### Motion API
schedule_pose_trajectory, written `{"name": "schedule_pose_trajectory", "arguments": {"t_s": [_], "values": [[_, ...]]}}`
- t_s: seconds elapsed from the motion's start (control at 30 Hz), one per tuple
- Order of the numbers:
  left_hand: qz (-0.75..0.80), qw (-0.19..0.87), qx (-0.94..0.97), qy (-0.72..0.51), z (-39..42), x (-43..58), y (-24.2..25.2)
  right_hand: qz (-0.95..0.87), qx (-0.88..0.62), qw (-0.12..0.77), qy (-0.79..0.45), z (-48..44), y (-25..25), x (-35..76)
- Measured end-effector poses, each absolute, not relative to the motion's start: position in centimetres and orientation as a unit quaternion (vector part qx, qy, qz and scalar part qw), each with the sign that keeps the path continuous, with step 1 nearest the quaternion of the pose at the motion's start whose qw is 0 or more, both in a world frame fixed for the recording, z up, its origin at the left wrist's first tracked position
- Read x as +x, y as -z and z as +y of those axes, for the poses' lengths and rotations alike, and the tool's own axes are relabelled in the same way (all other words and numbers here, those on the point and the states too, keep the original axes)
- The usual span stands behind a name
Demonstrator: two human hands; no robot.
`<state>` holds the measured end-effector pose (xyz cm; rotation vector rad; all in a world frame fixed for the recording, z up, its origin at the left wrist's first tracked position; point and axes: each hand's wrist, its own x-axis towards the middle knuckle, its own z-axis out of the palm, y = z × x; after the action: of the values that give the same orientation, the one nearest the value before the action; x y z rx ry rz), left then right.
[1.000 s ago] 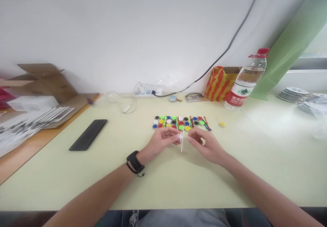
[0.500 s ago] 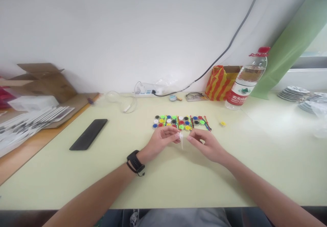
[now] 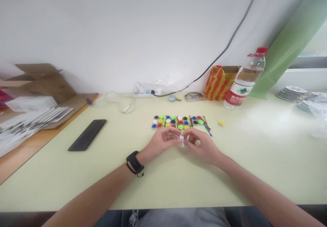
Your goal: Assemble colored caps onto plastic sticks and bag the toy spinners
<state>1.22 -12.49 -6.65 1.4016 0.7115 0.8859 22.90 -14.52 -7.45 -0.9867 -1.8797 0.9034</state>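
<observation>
Between my fingertips, above the pale table, is a small white piece [image 3: 181, 137] with a thin strip hanging down; it is too small to name surely. My left hand [image 3: 163, 139] pinches it from the left, thumb against forefinger. From the right, my right hand [image 3: 200, 144] pinches the same piece, its fingertips nearly touching the left ones. Just beyond the hands lie rows of small coloured round discs [image 3: 168, 121] in red, blue, yellow, green, black and white. Thin coloured strips [image 3: 207, 126] lie among them and at their right end. A lone yellow disc [image 3: 221, 123] sits farther right.
A black phone-like slab [image 3: 87, 135] lies at left, near stacked white sheets [image 3: 33, 118] and an open cardboard box [image 3: 48, 80]. Along the wall are a power strip [image 3: 144, 92], a striped bag [image 3: 217, 84] and a water bottle [image 3: 241, 84]. Stacked discs [image 3: 290, 93] stand at right.
My right hand has moved left and closed on the white piece beside my left fingertips. My left hand has barely moved. The view has shifted slightly.
</observation>
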Motion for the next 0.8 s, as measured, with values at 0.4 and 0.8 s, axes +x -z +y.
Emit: {"name": "schedule_pose_trajectory", "arguments": {"t_s": [0.4, 0.8], "values": [[0.330, 0.599, 0.594, -0.424, -12.2, 1.2, 6.7, -0.711, -0.390, 0.474, -0.343, -14.6, 7.1, 23.7], [0.336, 0.592, 0.598, -0.423, -12.3, 1.3, 6.6, -0.721, -0.391, 0.398, -0.410, -14.4, 6.7, 23.6]]}}
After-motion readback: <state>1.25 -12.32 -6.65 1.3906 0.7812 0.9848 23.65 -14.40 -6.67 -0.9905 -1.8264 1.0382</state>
